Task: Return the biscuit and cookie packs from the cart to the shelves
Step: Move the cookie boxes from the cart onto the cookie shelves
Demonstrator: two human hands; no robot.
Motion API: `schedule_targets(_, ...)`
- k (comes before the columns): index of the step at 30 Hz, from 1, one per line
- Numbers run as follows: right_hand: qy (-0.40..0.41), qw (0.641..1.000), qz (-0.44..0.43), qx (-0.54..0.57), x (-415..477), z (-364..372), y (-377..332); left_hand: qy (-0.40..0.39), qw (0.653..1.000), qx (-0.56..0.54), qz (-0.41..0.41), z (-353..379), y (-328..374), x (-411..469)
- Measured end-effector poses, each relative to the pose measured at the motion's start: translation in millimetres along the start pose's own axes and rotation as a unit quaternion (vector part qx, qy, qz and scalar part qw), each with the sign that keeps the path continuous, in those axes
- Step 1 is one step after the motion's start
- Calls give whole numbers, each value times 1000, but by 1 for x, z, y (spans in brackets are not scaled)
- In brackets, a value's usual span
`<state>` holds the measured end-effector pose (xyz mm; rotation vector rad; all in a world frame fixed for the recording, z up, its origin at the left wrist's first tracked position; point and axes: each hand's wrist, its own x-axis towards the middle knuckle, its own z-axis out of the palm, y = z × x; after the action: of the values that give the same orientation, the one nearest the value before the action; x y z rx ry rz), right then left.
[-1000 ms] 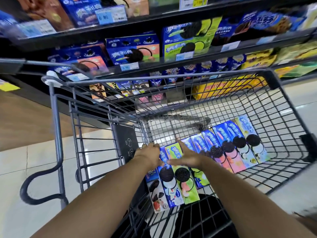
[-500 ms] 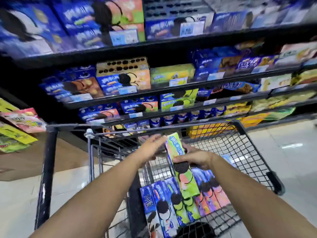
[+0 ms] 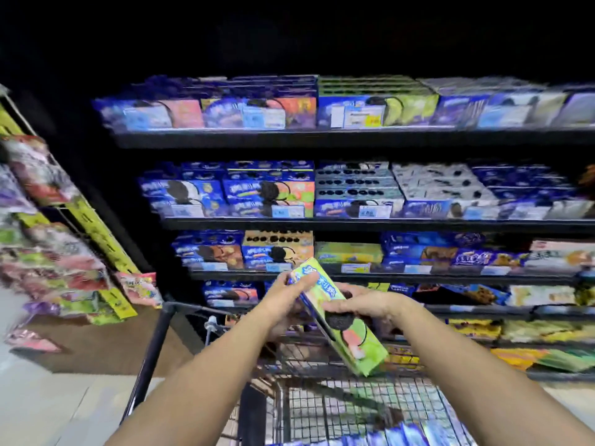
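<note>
Lying at the bottom edge of the view, blurred blue packs [image 3: 386,436] were seen in the cart [image 3: 354,403]. Above the basket, clear of its wires, a green pack [image 3: 357,349] was held tilted, its top end leaning up and to the left. The left hand [image 3: 286,300] was curled round that top end. The right hand [image 3: 360,305] was closed over the pack's middle from the right. Beyond the hands, the shelves [image 3: 354,222] were stacked with boxes, most of them blue. Green boxes [image 3: 347,252] were seen on the third shelf down, just above the raised pack, and larger green-fronted boxes [image 3: 409,106] on the top shelf. The print was too blurred to be read. Bags [image 3: 58,246] were hung on a rack at the far left.

The step in hand was judged to be the carrying of the green pack to its place. It would be done well if the matching stock were picked out first by colour and shape. The pack should then be turned level and held lightly, so that the carton is not crushed. It should be slid in face forward beside its like, with the price tags on the shelf edge left undisturbed.
</note>
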<state>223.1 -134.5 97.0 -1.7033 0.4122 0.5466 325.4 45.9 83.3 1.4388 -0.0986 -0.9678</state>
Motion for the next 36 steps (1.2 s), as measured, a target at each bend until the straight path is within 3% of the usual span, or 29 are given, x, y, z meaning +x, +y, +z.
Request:
schedule_targets(5,3,999,25,23,-15,-7,0,106,987,-104,63,-31,30,-7)
schedule_targets(10,68,962,-19,264,-10,-6,4,127,962,-213,111,-57,52,-12)
schedule_targets(12,79,954,-44,285,-6,4,-11,110,963,-212,126,-62,56,-12)
schedule_targets(16,140,965,-52,214,0,18,-36,86,973,-144,158,-77,66,-13)
schedule_targets(19,191,961,-84,181,1,13,-54,83,979,0,186,-100,77,-14)
schedule_targets(22,213,965,-121,93,4,5,-77,95,949,190,233,-126,93,-10)
schedule_targets(24,229,961,-142,56,8,0,-92,91,932,248,248,-139,105,-9)
schedule_targets(30,235,955,-178,-23,38,-21,-124,84,900,338,263,-153,136,-1)
schedule_targets(36,245,952,-181,-26,60,-42,-123,105,896,348,256,-146,149,23)
